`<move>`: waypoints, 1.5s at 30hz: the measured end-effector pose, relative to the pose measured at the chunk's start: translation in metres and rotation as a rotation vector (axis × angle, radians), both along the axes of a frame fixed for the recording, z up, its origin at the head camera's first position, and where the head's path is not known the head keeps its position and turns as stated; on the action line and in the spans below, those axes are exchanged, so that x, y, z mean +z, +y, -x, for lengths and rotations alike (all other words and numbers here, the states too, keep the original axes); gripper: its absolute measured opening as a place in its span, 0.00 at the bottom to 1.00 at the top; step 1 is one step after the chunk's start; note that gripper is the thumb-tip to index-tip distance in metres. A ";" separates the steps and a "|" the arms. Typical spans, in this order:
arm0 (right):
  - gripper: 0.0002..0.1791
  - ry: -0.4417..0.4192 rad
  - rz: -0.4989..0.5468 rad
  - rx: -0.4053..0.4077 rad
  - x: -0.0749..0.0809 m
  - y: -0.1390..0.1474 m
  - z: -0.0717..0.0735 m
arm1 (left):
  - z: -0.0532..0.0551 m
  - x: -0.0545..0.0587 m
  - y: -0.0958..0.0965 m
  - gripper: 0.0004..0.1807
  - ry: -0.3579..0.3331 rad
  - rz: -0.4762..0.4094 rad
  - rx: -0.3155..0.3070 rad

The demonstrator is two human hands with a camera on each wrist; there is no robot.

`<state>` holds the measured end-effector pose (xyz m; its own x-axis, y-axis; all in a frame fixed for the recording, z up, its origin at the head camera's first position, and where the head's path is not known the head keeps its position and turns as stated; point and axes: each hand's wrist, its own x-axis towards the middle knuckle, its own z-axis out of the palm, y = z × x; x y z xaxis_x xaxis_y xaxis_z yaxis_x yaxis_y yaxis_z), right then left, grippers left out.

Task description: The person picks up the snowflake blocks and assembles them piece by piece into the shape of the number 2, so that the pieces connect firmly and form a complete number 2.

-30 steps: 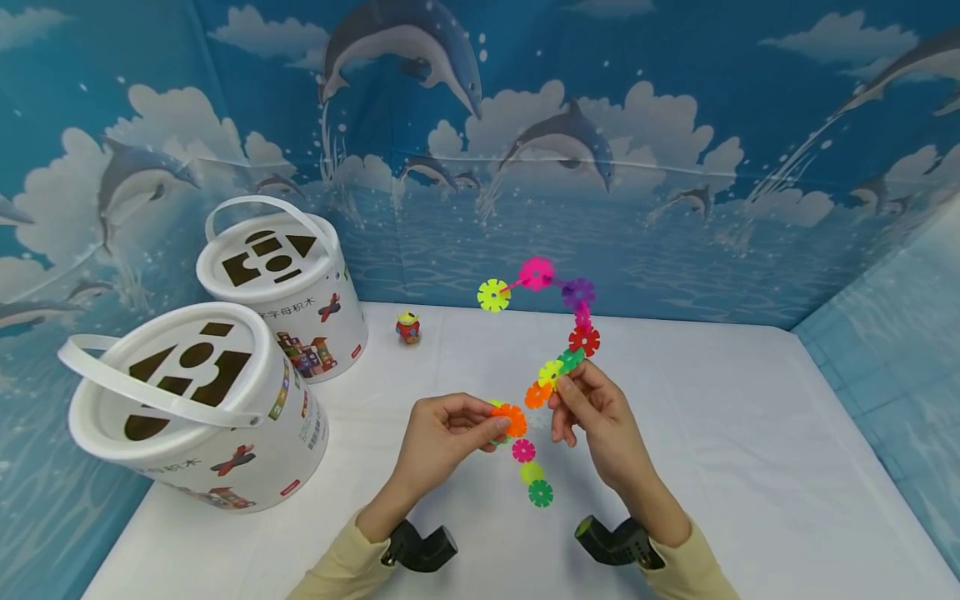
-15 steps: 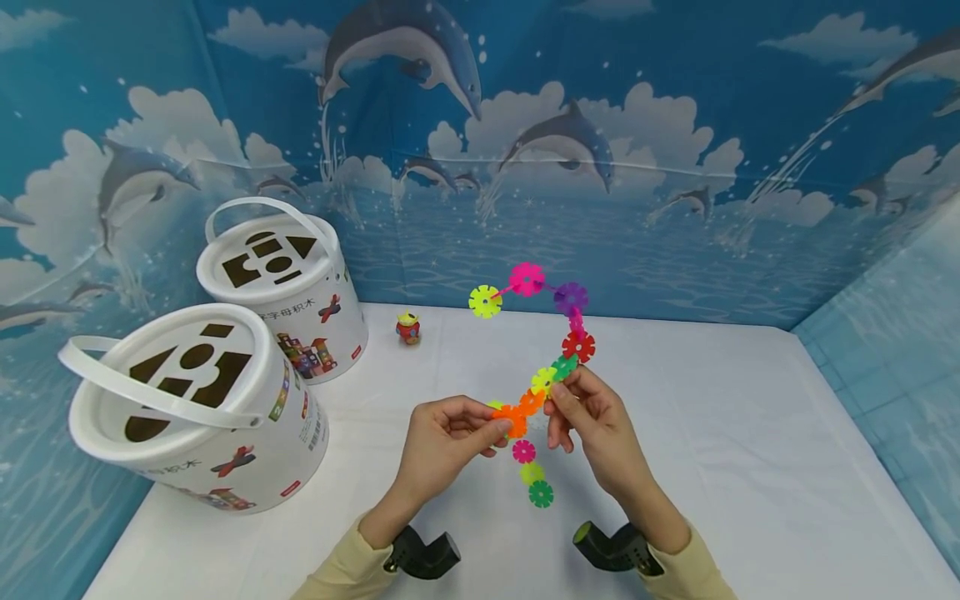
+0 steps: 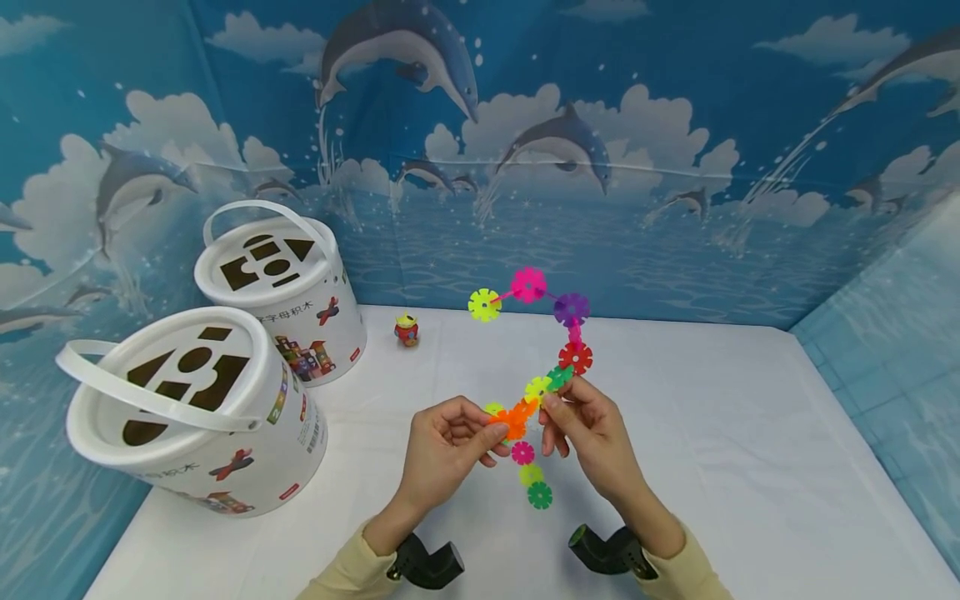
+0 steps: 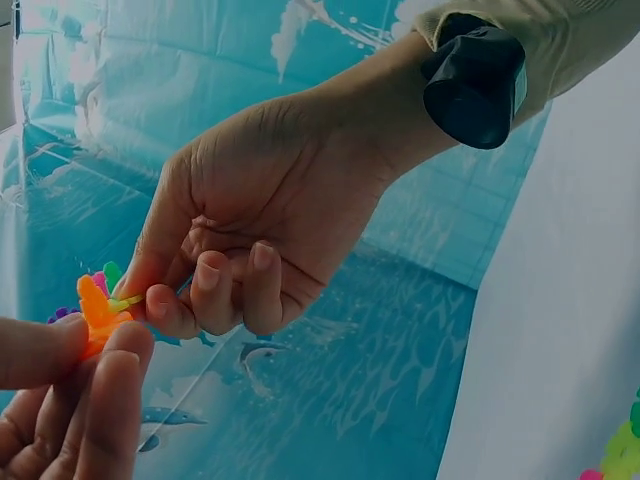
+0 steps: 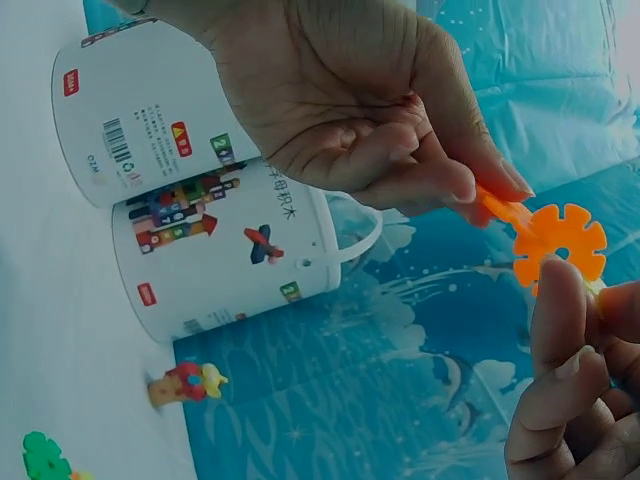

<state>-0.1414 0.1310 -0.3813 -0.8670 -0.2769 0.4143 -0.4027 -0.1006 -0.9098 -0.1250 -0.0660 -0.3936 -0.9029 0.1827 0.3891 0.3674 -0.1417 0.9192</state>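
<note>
As we survey from left to right, we record a near white bucket (image 3: 202, 454) and a far white bucket (image 3: 288, 321), then a figurine (image 3: 407, 331). The left hand (image 3: 442, 454) pinches an orange disc (image 5: 505, 208) against the chain's orange disc (image 5: 582, 236); we cannot fully tell whether their slots engage. Below, pink (image 3: 522, 453), lime (image 3: 531, 475) and green discs (image 3: 540, 495) lie in a row. The right hand (image 3: 592, 433) grasps the yellow disc (image 3: 537, 388) by thumb and finger; the disc chain (image 3: 567, 358) curves up beyond.
</note>
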 end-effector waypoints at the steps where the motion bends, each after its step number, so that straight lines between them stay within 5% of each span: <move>1: 0.04 0.002 -0.001 -0.002 0.000 -0.001 -0.001 | 0.000 0.000 0.000 0.04 0.005 -0.005 -0.003; 7: 0.05 0.031 0.014 0.011 -0.001 -0.002 -0.003 | -0.001 -0.002 0.000 0.05 0.016 -0.031 -0.003; 10: 0.05 0.052 0.022 0.039 0.000 -0.002 -0.003 | -0.002 -0.002 0.002 0.04 0.090 -0.021 0.032; 18: 0.05 0.079 0.076 0.135 -0.006 -0.001 0.000 | -0.006 0.018 0.007 0.10 0.582 0.056 0.190; 24: 0.09 0.172 0.121 0.169 -0.009 -0.001 0.004 | -0.005 0.024 0.007 0.05 0.767 0.073 0.237; 28: 0.07 0.143 0.097 0.153 -0.008 -0.001 0.004 | -0.005 0.023 0.006 0.05 0.730 0.071 0.241; 38: 0.04 0.069 -0.017 0.089 -0.001 0.003 0.001 | -0.007 0.019 0.007 0.12 0.394 -0.008 0.134; 45: 0.04 0.047 -0.009 0.033 -0.001 0.003 0.001 | -0.007 0.018 0.008 0.09 0.294 -0.013 0.100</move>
<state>-0.1421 0.1340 -0.3822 -0.8369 -0.3087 0.4520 -0.4419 -0.1061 -0.8907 -0.1180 -0.0579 -0.3754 -0.7644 0.0915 0.6383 0.6303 -0.1025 0.7695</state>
